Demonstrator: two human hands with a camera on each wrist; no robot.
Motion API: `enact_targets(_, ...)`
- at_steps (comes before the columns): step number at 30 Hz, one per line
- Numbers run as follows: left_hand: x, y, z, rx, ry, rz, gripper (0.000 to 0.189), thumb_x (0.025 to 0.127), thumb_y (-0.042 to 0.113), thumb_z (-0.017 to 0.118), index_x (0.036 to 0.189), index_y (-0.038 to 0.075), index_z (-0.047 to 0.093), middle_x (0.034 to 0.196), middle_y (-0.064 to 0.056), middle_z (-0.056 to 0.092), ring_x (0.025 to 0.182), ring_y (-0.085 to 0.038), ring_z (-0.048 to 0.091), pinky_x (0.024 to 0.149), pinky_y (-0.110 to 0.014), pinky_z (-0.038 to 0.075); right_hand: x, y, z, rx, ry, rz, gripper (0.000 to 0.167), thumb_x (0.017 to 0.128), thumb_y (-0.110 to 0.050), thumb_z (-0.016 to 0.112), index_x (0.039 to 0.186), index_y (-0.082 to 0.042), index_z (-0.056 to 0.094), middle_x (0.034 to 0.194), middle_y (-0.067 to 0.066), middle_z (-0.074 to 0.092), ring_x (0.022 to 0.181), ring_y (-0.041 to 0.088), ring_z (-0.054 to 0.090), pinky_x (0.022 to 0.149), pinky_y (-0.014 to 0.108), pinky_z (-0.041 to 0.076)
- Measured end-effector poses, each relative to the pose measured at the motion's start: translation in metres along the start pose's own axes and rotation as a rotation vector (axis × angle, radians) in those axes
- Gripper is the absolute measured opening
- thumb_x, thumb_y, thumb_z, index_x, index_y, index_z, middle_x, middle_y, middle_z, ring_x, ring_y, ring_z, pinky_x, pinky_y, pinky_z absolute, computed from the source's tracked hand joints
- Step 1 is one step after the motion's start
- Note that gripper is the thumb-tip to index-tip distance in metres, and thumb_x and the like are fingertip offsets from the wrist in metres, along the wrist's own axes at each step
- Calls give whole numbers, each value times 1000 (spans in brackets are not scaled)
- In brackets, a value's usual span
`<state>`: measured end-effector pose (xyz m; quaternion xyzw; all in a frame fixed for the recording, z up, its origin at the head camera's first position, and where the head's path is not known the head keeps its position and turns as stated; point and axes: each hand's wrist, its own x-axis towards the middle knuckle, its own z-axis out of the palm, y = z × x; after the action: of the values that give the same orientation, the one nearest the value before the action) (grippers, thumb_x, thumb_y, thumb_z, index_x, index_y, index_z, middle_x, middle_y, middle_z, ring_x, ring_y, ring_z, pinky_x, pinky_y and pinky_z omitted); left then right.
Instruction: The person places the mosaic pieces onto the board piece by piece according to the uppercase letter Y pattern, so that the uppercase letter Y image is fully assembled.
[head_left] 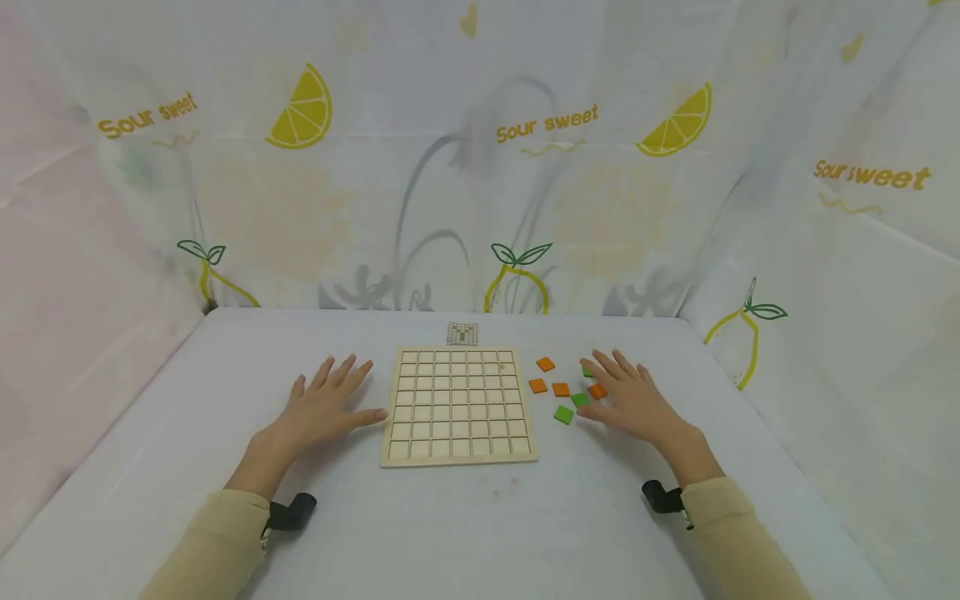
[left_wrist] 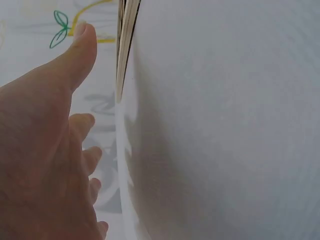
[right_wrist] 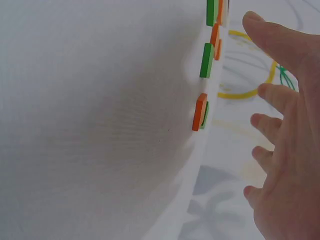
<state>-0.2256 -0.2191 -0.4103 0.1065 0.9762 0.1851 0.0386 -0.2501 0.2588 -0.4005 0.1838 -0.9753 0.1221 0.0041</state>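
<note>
A square wooden grid board [head_left: 460,406] lies flat on the white table between the two hands. Left of it, the left hand [head_left: 321,408] is spread with nothing in its grasp, its thumb near the board's left edge. In the left wrist view the left hand [left_wrist: 40,140] hovers above the cloth, the board's edge [left_wrist: 127,45] beyond the thumb. The right hand [head_left: 630,398], fingers spread, is over the right side of several small square tiles, partly hiding some. Among them are an orange tile [head_left: 561,389] and a green tile [head_left: 563,414]. The right wrist view shows the right hand [right_wrist: 285,115] apart from the tiles.
A small card with a coloured grid pattern [head_left: 462,334] lies behind the board. White cloth [head_left: 480,525] covers the table. Printed curtains [head_left: 420,167] with lemon drawings hang at the back and sides.
</note>
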Motion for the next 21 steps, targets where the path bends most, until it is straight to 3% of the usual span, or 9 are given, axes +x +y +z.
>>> enact_targets(14,0,10,4,-18,-43,53,102,81,72,62,159,18,25,167,-16,16,153,-46,3,115,-75,0,-4,-16,8,2,-19,-97,73,92,-45,65,154,-16,39,161,12,36,152,42,21,117,71,15)
enact_targets(21,-2,16,7,-26,-70,73,106,78,74,65,158,17,28,165,-19,20,152,-48,7,113,-77,3,-3,-25,12,23,-11,-143,67,91,-42,68,149,-14,47,153,13,46,146,40,34,117,68,22)
